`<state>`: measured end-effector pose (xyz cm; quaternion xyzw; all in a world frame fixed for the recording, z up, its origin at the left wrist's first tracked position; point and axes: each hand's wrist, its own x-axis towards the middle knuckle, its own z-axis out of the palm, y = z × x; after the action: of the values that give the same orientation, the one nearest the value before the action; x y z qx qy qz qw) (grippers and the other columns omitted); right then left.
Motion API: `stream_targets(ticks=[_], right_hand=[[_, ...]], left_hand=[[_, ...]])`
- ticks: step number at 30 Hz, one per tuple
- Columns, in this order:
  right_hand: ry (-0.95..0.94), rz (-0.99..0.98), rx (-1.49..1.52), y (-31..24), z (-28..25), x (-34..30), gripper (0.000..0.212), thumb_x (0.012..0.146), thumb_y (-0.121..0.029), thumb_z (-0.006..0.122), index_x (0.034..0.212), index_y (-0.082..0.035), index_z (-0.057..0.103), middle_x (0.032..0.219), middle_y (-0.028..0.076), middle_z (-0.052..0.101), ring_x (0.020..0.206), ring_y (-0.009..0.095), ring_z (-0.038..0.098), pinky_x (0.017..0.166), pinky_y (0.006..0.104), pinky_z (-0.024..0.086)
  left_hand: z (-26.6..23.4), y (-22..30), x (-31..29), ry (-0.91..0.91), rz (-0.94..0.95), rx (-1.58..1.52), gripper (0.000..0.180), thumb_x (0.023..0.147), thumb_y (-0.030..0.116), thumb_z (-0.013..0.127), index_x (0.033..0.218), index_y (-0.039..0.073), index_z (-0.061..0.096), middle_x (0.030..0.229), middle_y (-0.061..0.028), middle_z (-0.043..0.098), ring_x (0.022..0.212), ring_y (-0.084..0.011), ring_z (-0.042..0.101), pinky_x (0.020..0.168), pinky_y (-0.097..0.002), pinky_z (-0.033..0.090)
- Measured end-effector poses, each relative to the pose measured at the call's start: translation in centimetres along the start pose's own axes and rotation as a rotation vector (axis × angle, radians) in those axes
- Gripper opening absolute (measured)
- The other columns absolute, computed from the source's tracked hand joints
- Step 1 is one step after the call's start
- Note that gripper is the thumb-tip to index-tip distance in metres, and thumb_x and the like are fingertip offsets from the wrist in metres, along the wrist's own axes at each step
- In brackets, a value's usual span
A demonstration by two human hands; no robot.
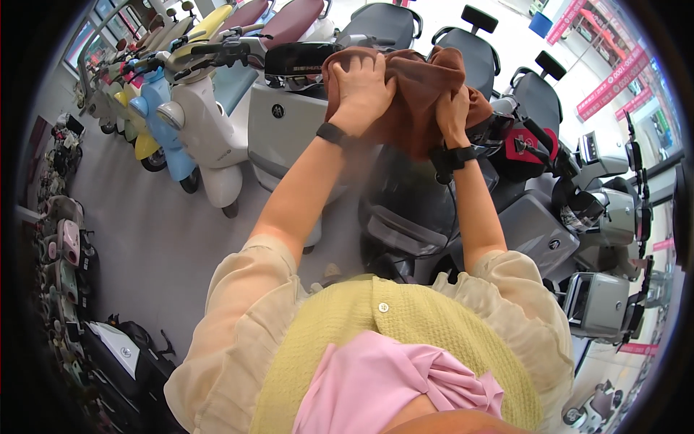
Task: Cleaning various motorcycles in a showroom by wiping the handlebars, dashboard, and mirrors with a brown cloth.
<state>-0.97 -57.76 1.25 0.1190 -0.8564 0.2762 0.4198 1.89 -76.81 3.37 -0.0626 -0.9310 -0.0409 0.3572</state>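
Note:
A brown cloth (416, 79) is bunched and draped between my two hands, over the front of a dark scooter (408, 210). My left hand (361, 90) grips its left part, the fingers bent over the fabric and the thumb toward the middle. On the cloth's right side, my right hand (452, 112) is closed on a fold, its fingertips partly hidden. Handlebar parts behind the cloth are mostly covered by it. Dark bands circle both wrists.
Pale, blue and yellow scooters (206, 116) stand in a row at the left. Grey scooters (535, 228) crowd the right, beside a handlebar with a red-pink panel (531, 145). Dark seats (463, 54) lie beyond the cloth. A black scooter (126, 354) stands at lower left.

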Motion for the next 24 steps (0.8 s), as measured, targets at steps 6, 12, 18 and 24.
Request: stream_targets(ticks=[6,12,18,24], right_hand=[[-0.49,-0.195,-0.132,-8.0,-2.6,4.2,0.027,0.085,-0.022,0.048,0.094,0.001,0.059,0.096,0.024,0.063,0.09,0.042,0.059,0.08,0.0478,0.047],[-0.55,-0.134,-0.368,-10.2,-0.7,5.3,0.029,0.085,-0.024,0.05,0.094,0.001,0.063,0.096,0.019,0.065,0.09,0.037,0.063,0.079,0.0442,0.051],[-0.521,-0.194,-0.459,-10.2,0.9,5.2,0.03,0.087,-0.022,0.048,0.095,0.003,0.062,0.098,0.021,0.065,0.091,0.037,0.064,0.079,0.0428,0.051],[-0.268,-0.291,-0.356,-5.9,1.9,3.2,0.026,0.085,-0.025,0.051,0.092,-0.002,0.061,0.092,0.015,0.064,0.088,0.034,0.062,0.078,0.0433,0.049]], left_hand=[[1.1,-0.9,2.0,-0.248,-0.008,-0.12,0.045,0.079,0.022,0.055,0.123,0.009,0.054,0.118,-0.0089,0.051,0.116,-0.0294,0.039,0.097,-0.0562,0.021],[1.7,-1.2,3.0,-0.271,0.019,-0.054,0.043,0.083,0.025,0.055,0.126,0.023,0.054,0.12,-0.0085,0.052,0.115,-0.0285,0.04,0.089,-0.0543,0.026],[2.4,-1.8,3.0,-0.204,-0.074,-0.017,0.034,0.082,0.019,0.051,0.114,0.008,0.058,0.109,-0.0046,0.056,0.111,-0.0248,0.043,0.092,-0.0547,0.025],[1.7,-0.8,2.0,-0.156,-0.002,-0.016,0.033,0.084,0.025,0.05,0.11,0.01,0.062,0.111,-0.0055,0.058,0.112,-0.024,0.045,0.094,-0.0519,0.024]])
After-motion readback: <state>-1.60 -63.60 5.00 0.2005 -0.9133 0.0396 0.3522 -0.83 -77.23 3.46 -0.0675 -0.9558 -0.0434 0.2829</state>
